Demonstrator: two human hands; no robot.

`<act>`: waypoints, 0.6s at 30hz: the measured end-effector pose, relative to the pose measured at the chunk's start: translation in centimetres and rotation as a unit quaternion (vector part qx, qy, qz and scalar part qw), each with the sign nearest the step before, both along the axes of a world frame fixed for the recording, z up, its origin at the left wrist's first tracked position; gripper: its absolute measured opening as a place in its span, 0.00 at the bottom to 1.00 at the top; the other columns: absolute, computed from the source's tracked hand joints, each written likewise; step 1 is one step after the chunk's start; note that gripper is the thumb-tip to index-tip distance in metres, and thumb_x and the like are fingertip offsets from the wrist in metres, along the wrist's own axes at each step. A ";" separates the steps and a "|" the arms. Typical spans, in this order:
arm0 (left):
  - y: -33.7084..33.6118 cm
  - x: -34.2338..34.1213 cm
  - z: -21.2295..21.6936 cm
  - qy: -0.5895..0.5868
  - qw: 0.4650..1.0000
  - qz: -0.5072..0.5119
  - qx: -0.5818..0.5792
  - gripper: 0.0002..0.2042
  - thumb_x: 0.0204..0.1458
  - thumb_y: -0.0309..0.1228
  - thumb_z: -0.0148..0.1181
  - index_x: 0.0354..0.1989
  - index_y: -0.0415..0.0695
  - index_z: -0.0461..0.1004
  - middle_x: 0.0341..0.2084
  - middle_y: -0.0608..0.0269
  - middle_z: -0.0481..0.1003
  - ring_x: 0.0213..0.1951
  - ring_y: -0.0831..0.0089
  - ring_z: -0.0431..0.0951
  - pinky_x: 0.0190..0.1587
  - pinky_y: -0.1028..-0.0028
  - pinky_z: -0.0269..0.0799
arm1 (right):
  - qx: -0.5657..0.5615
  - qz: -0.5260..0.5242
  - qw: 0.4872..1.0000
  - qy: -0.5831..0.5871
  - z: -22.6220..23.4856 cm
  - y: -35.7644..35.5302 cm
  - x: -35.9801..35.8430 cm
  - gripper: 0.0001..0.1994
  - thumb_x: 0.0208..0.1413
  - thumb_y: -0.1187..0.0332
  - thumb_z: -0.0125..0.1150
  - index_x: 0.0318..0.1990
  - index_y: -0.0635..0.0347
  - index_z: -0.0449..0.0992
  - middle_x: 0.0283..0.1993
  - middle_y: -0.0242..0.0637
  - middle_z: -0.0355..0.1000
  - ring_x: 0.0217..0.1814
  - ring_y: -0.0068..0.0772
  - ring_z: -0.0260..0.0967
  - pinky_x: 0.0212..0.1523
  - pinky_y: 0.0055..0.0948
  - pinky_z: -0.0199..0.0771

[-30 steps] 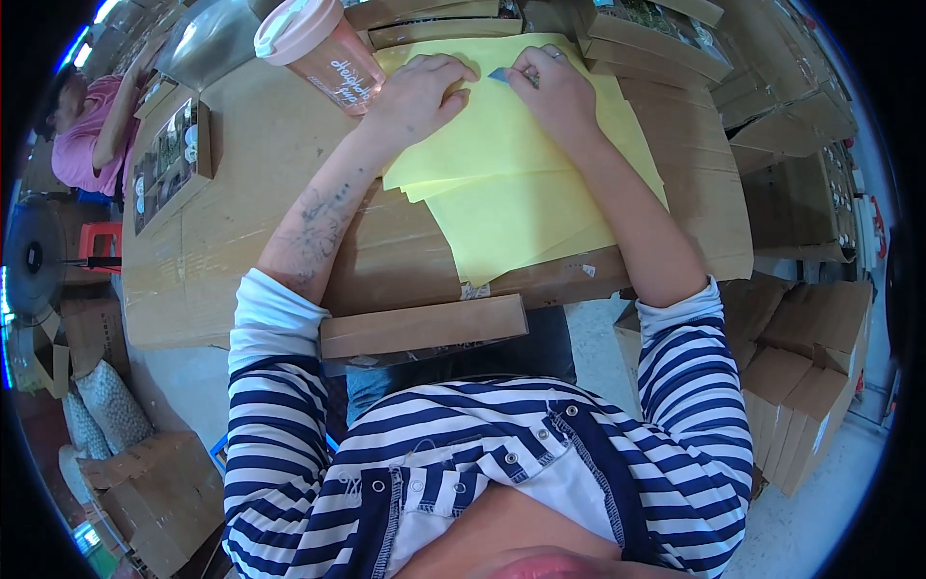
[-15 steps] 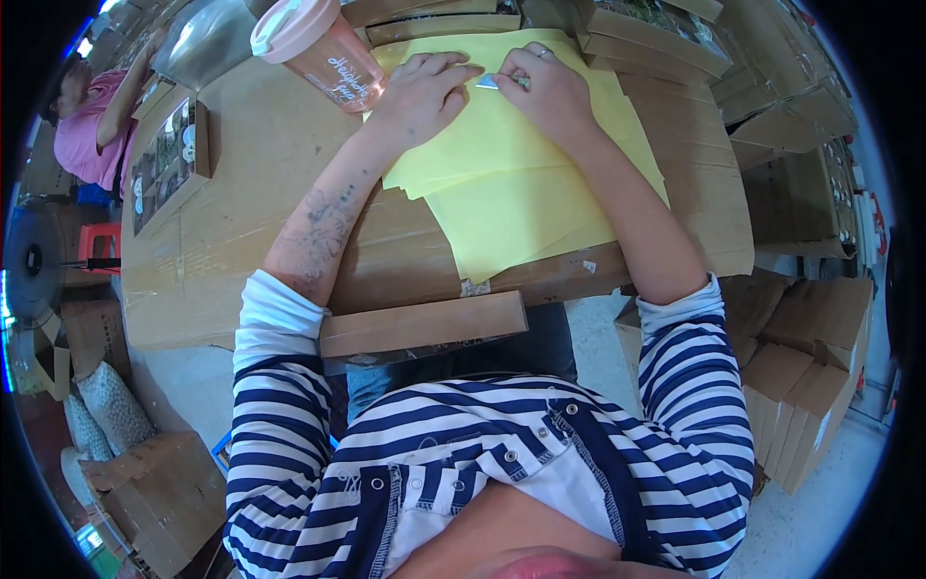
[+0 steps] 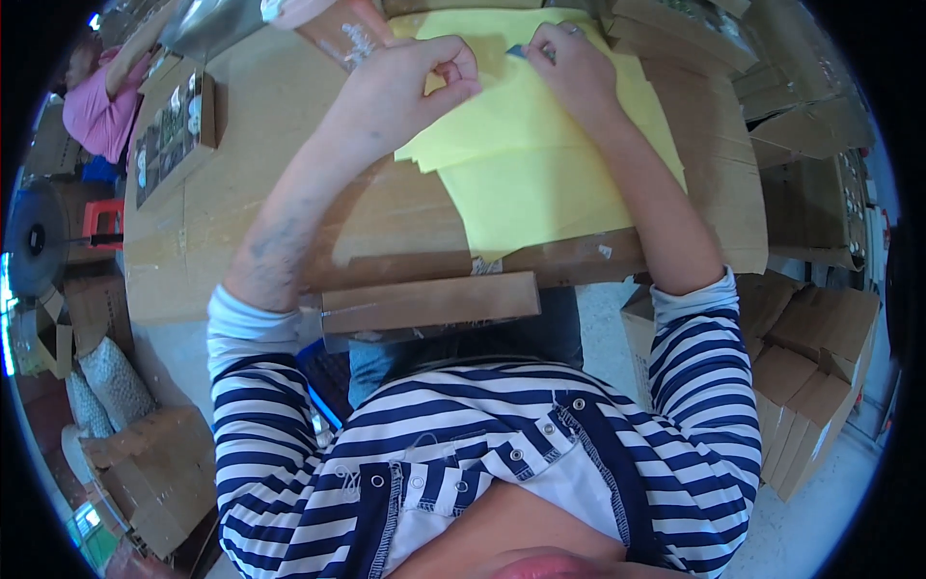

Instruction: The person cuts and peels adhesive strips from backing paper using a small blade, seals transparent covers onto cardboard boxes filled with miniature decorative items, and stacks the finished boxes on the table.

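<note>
Yellow sheets of paper [image 3: 521,183] lie overlapping on the cardboard-covered table in front of me. My right hand [image 3: 576,72] is closed over the upper part of the sheets. A small flat bluish piece [image 3: 516,51] sticks out from its fingertips; its kind is too small to tell. Raised above the left edge of the paper, my left hand [image 3: 415,82] has thumb and fingers drawn together in a pinch. Whatever may be between them cannot be made out. A pink tumbler with a white lid [image 3: 338,34] stands just beyond the left hand, partly covered by it.
An open box of small items [image 3: 176,140] sits on the table's left side. More cartons [image 3: 666,34] line the far edge. A cardboard strip [image 3: 429,304] runs along the near edge. Stacked boxes [image 3: 805,372] stand at right; a person in pink [image 3: 101,111] is at far left.
My left hand has lifted off the paper toward me and curled into a pinch. The right hand stays over the sheets with the bluish piece. The whole view has shifted slightly.
</note>
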State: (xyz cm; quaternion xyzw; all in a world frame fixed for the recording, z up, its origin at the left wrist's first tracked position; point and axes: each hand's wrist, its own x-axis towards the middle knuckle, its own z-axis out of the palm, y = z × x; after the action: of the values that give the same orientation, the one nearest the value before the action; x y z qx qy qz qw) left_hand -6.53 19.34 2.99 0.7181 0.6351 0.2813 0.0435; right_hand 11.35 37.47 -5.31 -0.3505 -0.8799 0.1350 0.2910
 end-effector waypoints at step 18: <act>-13.5 4.1 2.5 0.024 0.956 -0.062 -0.287 0.18 0.51 0.40 0.69 0.46 0.44 0.76 0.34 0.60 0.78 0.39 0.62 0.79 0.40 0.68 0.74 | -0.010 -0.036 0.998 -0.050 3.0 -2.6 -0.2 0.07 0.59 0.67 0.62 0.37 0.61 0.74 0.37 0.38 0.71 0.39 0.35 0.71 0.42 0.34 0.70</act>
State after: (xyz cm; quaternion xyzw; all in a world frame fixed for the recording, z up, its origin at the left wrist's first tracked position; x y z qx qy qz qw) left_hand -2.42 5.85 5.48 0.7197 0.6445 0.0670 0.2496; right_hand 11.19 34.90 -2.33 -0.3908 -0.8790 0.1155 0.2476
